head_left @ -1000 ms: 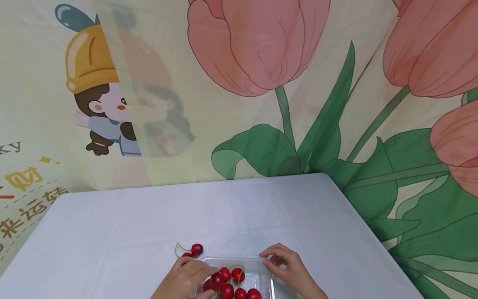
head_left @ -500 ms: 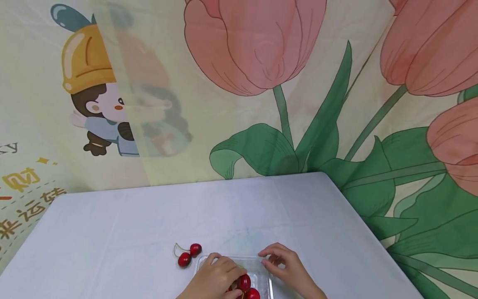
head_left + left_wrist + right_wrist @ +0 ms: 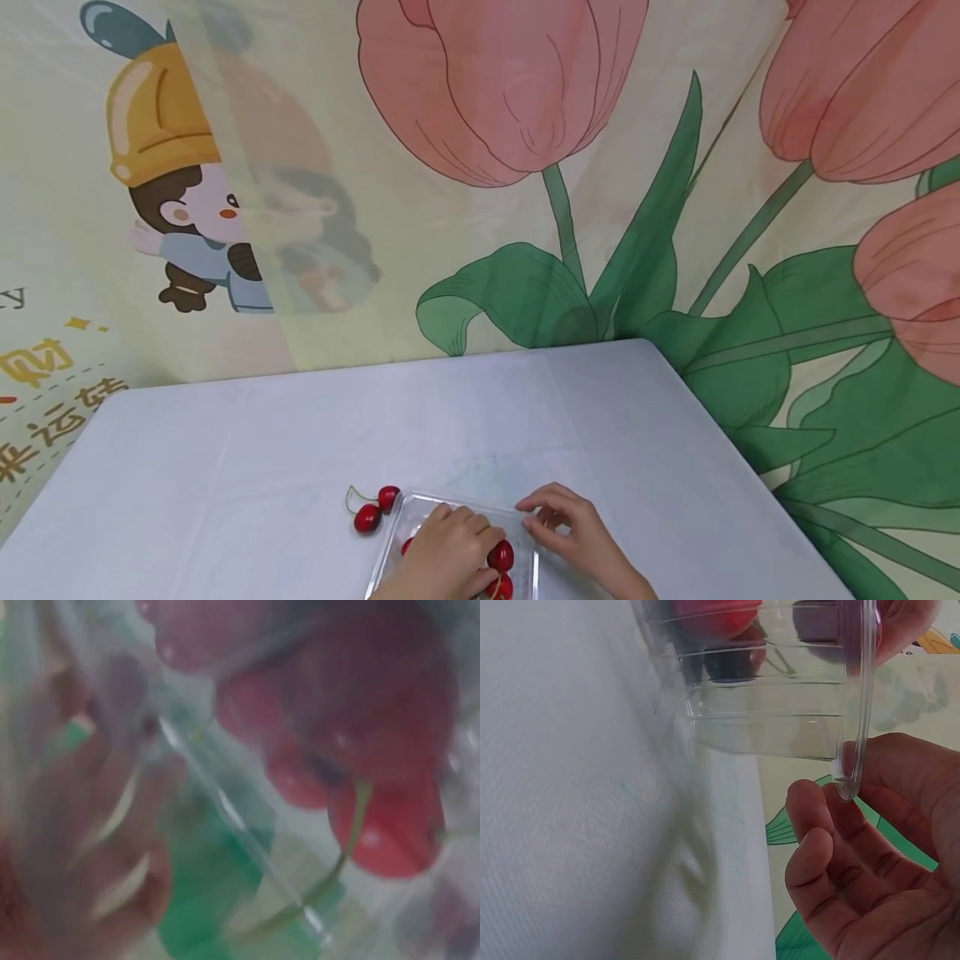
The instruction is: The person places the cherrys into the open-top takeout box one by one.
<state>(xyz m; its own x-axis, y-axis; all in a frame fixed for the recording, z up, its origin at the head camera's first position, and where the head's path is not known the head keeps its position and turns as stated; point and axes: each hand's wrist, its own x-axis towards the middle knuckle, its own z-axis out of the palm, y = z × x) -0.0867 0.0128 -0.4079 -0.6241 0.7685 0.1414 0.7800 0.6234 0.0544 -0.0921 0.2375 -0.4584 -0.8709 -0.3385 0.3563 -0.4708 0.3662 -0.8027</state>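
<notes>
A clear plastic box (image 3: 536, 575) with red cherries in it stands at the near edge of the head view. My left hand (image 3: 450, 550) reaches over its inside with curled fingers. One dark red cherry (image 3: 500, 554) shows between those fingertips and the thumb, and another cherry (image 3: 501, 587) lies just below. In the blurred left wrist view, cherries (image 3: 390, 832) with green stems appear beside the fingers (image 3: 127, 847). My right hand (image 3: 570, 533) pinches the box's far right corner; the right wrist view shows the rim (image 3: 847, 780) between thumb and fingers. My left palm hides part of the contents.
Two cherries joined by their stems (image 3: 367, 518) lie on the white-covered table (image 3: 225, 467), just outside the box's left wall. Behind the table hangs a printed cloth (image 3: 345, 333) with large tulips and a cartoon figure.
My left hand has swept rightward over the cherries from the box's left side. The box has shifted a little farther back and turned slightly. My right hand keeps its place at the corner.
</notes>
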